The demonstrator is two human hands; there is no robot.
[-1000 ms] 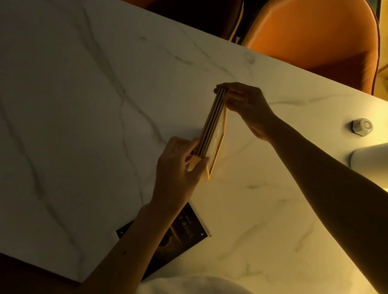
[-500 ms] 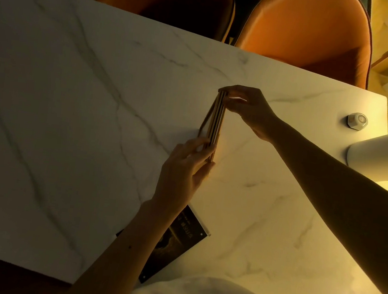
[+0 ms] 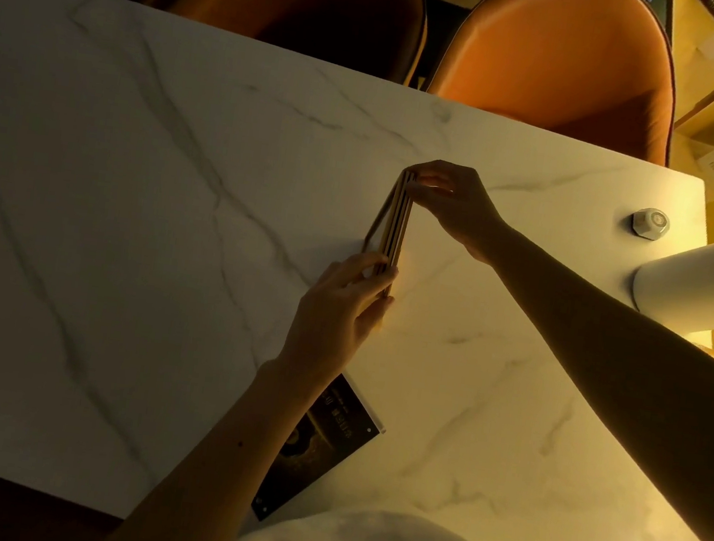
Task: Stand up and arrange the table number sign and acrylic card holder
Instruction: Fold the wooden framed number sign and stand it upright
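A thin gold-edged table number sign (image 3: 392, 220) stands on edge on the white marble table (image 3: 127, 219), seen almost from above. My left hand (image 3: 336, 312) pinches its near end. My right hand (image 3: 449, 200) pinches its far end. A dark acrylic card holder (image 3: 325, 441) lies flat near the table's front edge, partly hidden under my left forearm.
A white cylindrical lamp (image 3: 699, 285) and a small hexagonal silver object (image 3: 649, 223) sit at the table's right edge. Two orange chairs (image 3: 565, 57) stand behind the far edge. Boxes lie on the floor at the upper right.
The sign has swung from leaning right to nearly vertical, its face now tipping slightly left. Both hands stayed on its ends.
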